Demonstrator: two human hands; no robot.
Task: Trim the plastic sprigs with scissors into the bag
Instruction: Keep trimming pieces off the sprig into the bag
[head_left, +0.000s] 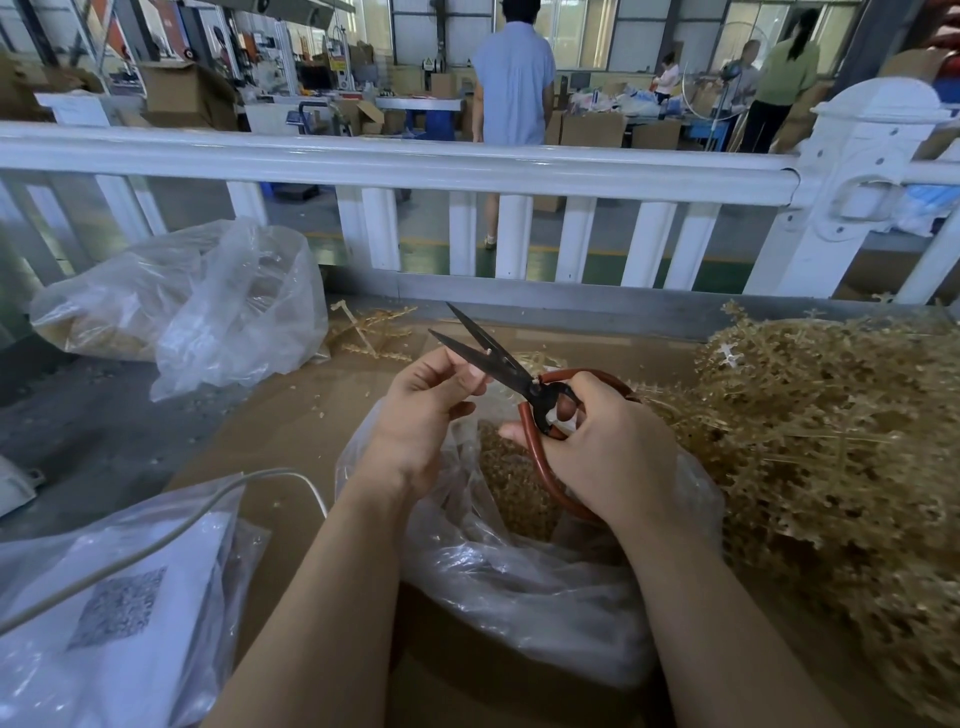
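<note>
I'm looking down over both hands, mid-trim. My right hand (602, 447) grips the black-bladed scissors with the red rubber-wrapped loop handles (511, 371), fingers curled through and round the loops, and the blades stand parted, tips pointing up and away toward the white plastic fence rail (395, 166). My left hand (423, 400) is curled with thumb and fingertips pinched together right at the lower blade; there seems to be a tiny pale stub between the blades there, but I can't make out a whole sprig in that hand, it's too small to tell.

Directly under the hands sits the open clear plastic bag (519, 577), its mouth gaping, already holding a bed of tan trimmed bits. To my right, the big heap of tan plastic sprigs (831, 447) sprawls across the cardboard-covered desk (291, 431), touching the bag's far side. A second clear bag of tan pieces (171, 306) lies off to the far left, well apart.

My read: this is the cutting beat itself, blades ready, piece offered up. Next I'd close the blades cleanly while keeping the left fingertips clear of the edge, and hold everything over the bag mouth so the offcut drops in rather than onto the desk. Then it's a reach right for a fresh sprig.
</note>
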